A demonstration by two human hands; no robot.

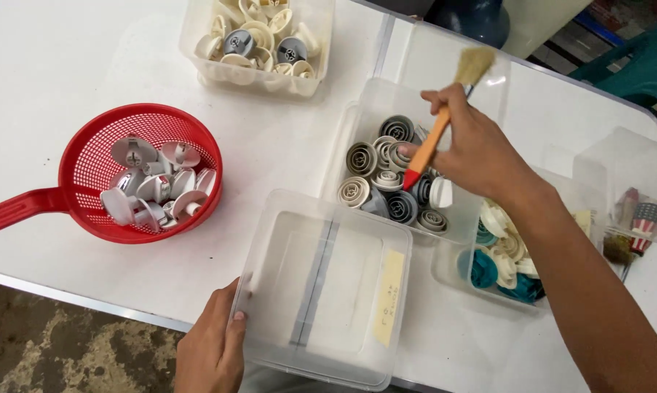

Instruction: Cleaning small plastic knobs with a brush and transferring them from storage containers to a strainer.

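Here, the right hand [474, 149] clasps a bristly wooden brush [445, 120]; the left hand [212, 346] pinches a clear plastic box [328, 291].

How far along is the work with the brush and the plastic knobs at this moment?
Looks done: a pile of pale knobs lies in the red strainer. In hand: the right hand holds a paintbrush over the bin of grey knobs, while the left hand grips an empty clear tub. Left, probably: that bin, the cream knobs and the teal ones.
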